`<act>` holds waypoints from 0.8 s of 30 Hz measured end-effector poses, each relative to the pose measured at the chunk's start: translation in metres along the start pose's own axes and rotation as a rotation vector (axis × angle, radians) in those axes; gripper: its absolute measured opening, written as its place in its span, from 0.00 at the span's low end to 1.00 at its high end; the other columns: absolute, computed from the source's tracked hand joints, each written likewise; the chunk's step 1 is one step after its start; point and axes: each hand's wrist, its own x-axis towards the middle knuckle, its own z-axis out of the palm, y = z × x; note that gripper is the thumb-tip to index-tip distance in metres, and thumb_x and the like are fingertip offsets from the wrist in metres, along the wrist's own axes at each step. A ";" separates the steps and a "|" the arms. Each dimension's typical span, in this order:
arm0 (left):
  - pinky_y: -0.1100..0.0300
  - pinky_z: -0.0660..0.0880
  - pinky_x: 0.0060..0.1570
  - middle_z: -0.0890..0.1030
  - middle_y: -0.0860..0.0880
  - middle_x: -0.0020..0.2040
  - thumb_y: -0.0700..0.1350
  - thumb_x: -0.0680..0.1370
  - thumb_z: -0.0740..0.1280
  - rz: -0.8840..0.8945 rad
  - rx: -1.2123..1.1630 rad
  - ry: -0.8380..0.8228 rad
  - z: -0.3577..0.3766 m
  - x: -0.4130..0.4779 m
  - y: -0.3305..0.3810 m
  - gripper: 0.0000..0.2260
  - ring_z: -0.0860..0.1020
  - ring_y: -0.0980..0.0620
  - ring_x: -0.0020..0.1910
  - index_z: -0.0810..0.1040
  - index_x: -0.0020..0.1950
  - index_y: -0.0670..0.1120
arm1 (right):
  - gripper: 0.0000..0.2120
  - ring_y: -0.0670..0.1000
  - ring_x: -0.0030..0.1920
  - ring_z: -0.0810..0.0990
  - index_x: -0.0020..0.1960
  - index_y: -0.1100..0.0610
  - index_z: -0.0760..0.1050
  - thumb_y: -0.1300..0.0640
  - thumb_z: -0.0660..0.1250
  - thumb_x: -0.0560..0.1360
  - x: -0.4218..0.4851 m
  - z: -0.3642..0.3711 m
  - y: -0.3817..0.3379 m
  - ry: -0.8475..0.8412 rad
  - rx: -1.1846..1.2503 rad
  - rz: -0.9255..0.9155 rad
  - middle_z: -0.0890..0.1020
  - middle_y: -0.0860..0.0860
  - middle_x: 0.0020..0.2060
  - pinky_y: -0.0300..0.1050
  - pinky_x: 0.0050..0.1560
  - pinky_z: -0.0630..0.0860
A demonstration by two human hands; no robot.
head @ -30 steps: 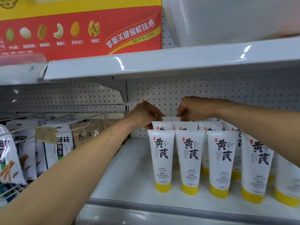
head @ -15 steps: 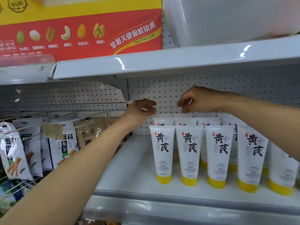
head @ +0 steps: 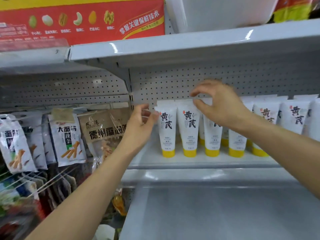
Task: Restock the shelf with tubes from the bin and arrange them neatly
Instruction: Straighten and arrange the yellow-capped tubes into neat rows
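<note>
**Tubes [head: 212,135], white with yellow caps: stock on shelf, alignment in hand**

Location: standing cap-down in rows on the white shelf [head: 199,161], labels forward, against the pegboard back [head: 164,84]. The row runs rightward out of view. A white container [head: 216,13], probably the bin, sits on the upper shelf [head: 173,49].

Left hand [head: 140,123]: fingers loosely spread, gripping nothing. Its thumb is at the crimped top corner of the leftmost tube [head: 167,130]. Blur hides whether they actually touch.

Right hand [head: 223,108]: thumb and forefinger parted, empty, poised at the top of the second tube [head: 189,129]. Its forearm crosses in front of the tubes further right.

Hazards:
- Each tube balances on a narrow cap and stands close to its neighbours. A push at the top could tip one and knock down others behind or beside it.
- The leftmost tube has bare shelf on its left, so nothing would catch it if it fell that way.
- A tube falling forward could clear the lip and land on the lower shelf [head: 225,205].
- The right forearm could sweep the front row as it draws back.

Change since earlier frames: both hands were curled over tube tops in the rear rows, then lifted clear. Now they are forward at the front row with fingers opened. The view has dropped to show the lower shelf.

Adjacent: snack packets [head: 69,137] on hooks, left.
</note>
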 end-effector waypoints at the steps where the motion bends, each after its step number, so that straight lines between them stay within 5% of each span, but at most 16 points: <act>1: 0.77 0.68 0.44 0.75 0.57 0.51 0.51 0.80 0.63 0.003 0.000 0.002 0.001 -0.007 -0.001 0.18 0.74 0.63 0.50 0.67 0.68 0.49 | 0.10 0.53 0.57 0.76 0.54 0.52 0.80 0.52 0.64 0.75 -0.009 0.001 -0.005 0.029 -0.001 0.005 0.80 0.50 0.54 0.61 0.59 0.71; 6: 0.56 0.73 0.57 0.73 0.52 0.61 0.56 0.76 0.68 -0.076 0.059 -0.043 0.007 -0.035 -0.015 0.29 0.74 0.53 0.57 0.62 0.73 0.49 | 0.08 0.48 0.39 0.75 0.54 0.50 0.75 0.52 0.67 0.75 -0.058 0.017 -0.022 0.053 0.043 0.200 0.77 0.44 0.37 0.49 0.44 0.75; 8: 0.51 0.74 0.59 0.73 0.52 0.60 0.56 0.73 0.72 -0.123 0.089 -0.076 0.012 -0.041 -0.019 0.33 0.75 0.52 0.57 0.61 0.73 0.50 | 0.07 0.49 0.39 0.76 0.52 0.48 0.73 0.48 0.66 0.75 -0.077 0.028 -0.025 -0.026 0.040 0.351 0.76 0.43 0.32 0.45 0.41 0.72; 11: 0.52 0.75 0.57 0.74 0.52 0.58 0.55 0.69 0.76 -0.152 0.126 -0.097 0.020 -0.045 -0.023 0.37 0.76 0.53 0.54 0.61 0.73 0.50 | 0.13 0.53 0.47 0.79 0.54 0.49 0.72 0.42 0.66 0.74 -0.095 0.042 -0.028 -0.159 -0.028 0.544 0.80 0.46 0.40 0.46 0.43 0.73; 15: 0.49 0.75 0.57 0.77 0.56 0.50 0.58 0.65 0.76 -0.170 0.242 -0.105 0.028 -0.042 -0.025 0.40 0.78 0.54 0.51 0.62 0.71 0.52 | 0.18 0.56 0.54 0.79 0.57 0.51 0.73 0.41 0.63 0.74 -0.093 0.052 -0.034 -0.252 -0.171 0.545 0.81 0.50 0.50 0.45 0.41 0.68; 19: 0.54 0.66 0.55 0.79 0.60 0.47 0.62 0.65 0.73 -0.201 0.454 -0.135 0.033 -0.043 -0.021 0.34 0.78 0.52 0.55 0.65 0.66 0.54 | 0.14 0.56 0.49 0.80 0.45 0.53 0.73 0.42 0.63 0.72 -0.083 0.056 -0.038 -0.296 -0.264 0.541 0.80 0.51 0.43 0.43 0.36 0.65; 24: 0.55 0.62 0.52 0.82 0.57 0.52 0.63 0.67 0.72 -0.187 0.561 -0.133 0.034 -0.043 -0.023 0.27 0.79 0.52 0.55 0.69 0.60 0.54 | 0.14 0.56 0.48 0.81 0.42 0.54 0.71 0.42 0.65 0.71 -0.081 0.061 -0.041 -0.287 -0.285 0.583 0.81 0.51 0.43 0.42 0.39 0.67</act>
